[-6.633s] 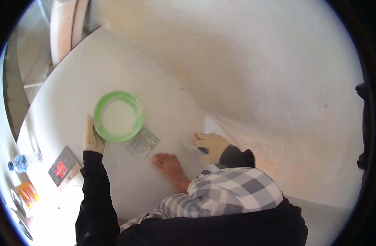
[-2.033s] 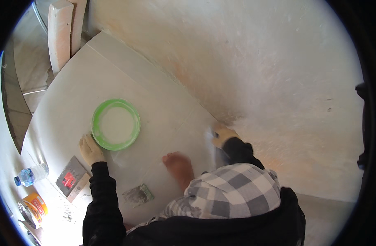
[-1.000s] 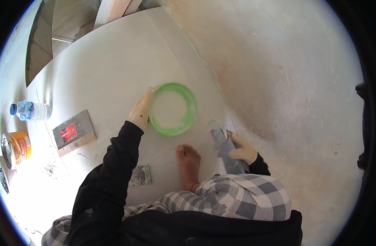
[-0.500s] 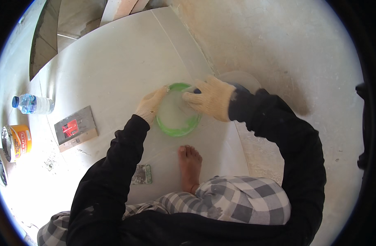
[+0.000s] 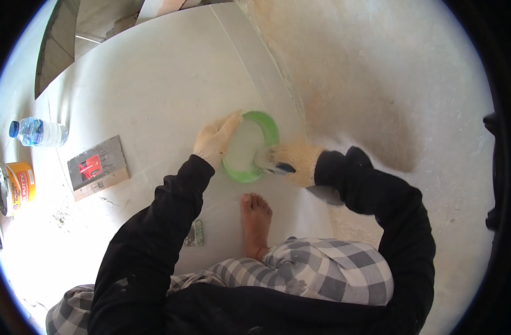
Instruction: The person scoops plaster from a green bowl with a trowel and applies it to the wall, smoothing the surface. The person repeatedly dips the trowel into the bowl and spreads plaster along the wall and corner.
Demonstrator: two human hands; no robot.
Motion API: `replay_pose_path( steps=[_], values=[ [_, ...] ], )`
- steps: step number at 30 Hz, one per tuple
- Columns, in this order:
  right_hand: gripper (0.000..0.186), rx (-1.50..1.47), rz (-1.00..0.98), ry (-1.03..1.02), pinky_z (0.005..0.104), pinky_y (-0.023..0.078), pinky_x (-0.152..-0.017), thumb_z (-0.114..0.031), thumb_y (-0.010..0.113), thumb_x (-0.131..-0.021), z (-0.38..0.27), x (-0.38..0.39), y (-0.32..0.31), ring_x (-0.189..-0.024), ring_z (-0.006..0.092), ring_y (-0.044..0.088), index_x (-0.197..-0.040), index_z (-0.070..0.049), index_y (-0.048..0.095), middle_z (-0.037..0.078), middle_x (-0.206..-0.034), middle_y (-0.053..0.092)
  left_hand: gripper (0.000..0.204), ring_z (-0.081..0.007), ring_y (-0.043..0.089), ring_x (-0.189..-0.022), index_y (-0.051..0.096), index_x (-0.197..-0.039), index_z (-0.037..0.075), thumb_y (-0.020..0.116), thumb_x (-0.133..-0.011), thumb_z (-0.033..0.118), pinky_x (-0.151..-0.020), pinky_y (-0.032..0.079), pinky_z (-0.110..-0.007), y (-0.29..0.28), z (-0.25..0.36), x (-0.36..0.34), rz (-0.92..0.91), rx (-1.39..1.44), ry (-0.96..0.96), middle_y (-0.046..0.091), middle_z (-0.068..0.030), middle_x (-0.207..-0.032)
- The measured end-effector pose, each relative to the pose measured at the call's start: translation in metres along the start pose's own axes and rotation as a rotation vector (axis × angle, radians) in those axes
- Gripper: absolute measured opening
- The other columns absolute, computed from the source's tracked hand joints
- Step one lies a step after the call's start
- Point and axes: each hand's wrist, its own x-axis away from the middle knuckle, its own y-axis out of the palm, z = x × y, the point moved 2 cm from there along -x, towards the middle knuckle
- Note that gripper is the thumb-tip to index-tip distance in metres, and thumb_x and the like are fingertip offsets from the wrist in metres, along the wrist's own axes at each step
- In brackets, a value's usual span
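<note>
A green bowl (image 5: 271,129) holding pale white paste is tilted between my hands, above the whitish board. My left hand (image 5: 215,139), in a cream knitted glove, grips the bowl's left rim. My right hand (image 5: 298,162), gloved alike, is closed at the bowl's right side on what looks like a putty knife (image 5: 280,167) with a dark handle tip. Motion blurs its front part, over the paste. A grey, rounded flat piece (image 5: 326,194) shows below my right wrist; whether it belongs to the same tool, I cannot tell.
On the left lie a clear water bottle (image 5: 39,133) with a blue cap, an orange tub (image 5: 20,187) and a grey box-like block (image 5: 99,169) with a red label. A small greenish slab (image 5: 195,233) lies near my bare foot (image 5: 256,223). A plastered wall (image 5: 372,67) rises on the right.
My right hand has moved down along the bowl's right side and turned, with its tool. The bowl, held by my left hand, has shifted slightly right and tilted more.
</note>
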Motion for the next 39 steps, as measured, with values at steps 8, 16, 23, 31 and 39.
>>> replay_pose_path(
  steps=[8,16,23,31,39],
  values=[
    [0.086,-2.069,-0.069,0.558,0.0457,0.053,-0.094,-0.033,0.075,-0.077,0.001,0.059,0.060,-0.109,0.0335,0.066,-0.147,0.003,0.041,0.023,-0.128,0.062,0.053,-0.0154,0.060,-0.107,0.063,-0.132,0.000,0.058,-0.099,0.041,-0.093,0.047,-0.029,-0.001,-0.044,0.006,0.387,0.368,-0.118,0.067,-0.0070,-0.118],
    [0.087,-2.405,0.195,0.122,0.0468,0.049,-0.100,-0.031,0.074,-0.077,-0.021,0.097,0.083,-0.116,0.0356,0.062,-0.150,0.001,0.037,0.025,-0.133,0.058,0.065,-0.0168,0.062,-0.106,0.062,-0.127,0.000,0.058,-0.096,0.057,-0.091,0.050,-0.032,-0.011,-0.031,-0.007,0.141,0.627,-0.166,0.066,-0.0103,-0.121],
    [0.088,-1.345,0.421,0.321,0.0454,0.044,-0.107,-0.027,0.073,-0.078,-0.007,0.094,0.044,-0.125,0.0343,0.057,-0.153,-0.004,0.033,0.024,-0.140,0.053,0.067,-0.0212,0.062,-0.112,0.056,-0.135,0.003,0.053,-0.098,0.059,-0.097,0.050,-0.036,-0.014,-0.008,-0.024,-0.029,0.549,-0.315,0.063,-0.0121,-0.127],
    [0.073,-0.118,0.178,0.103,0.0427,0.040,-0.108,-0.026,0.068,-0.081,-0.013,0.026,0.039,-0.128,0.0352,0.052,-0.148,-0.012,0.044,0.017,-0.153,0.042,0.091,-0.0340,0.052,-0.128,0.048,-0.140,-0.009,0.049,-0.092,0.067,-0.107,0.038,-0.039,-0.021,-0.027,-0.043,0.098,0.058,-0.256,0.052,-0.0246,-0.142],
    [0.066,0.002,-0.432,0.356,0.0429,0.044,-0.103,-0.030,0.067,-0.081,-0.047,0.056,0.013,-0.121,0.0354,0.058,-0.142,-0.010,0.051,0.017,-0.145,0.051,0.083,-0.0316,0.057,-0.121,0.061,-0.128,-0.005,0.050,-0.089,0.068,-0.104,0.040,-0.035,-0.014,-0.015,-0.034,0.203,-0.143,-0.301,0.064,-0.0269,-0.124]
  ],
)
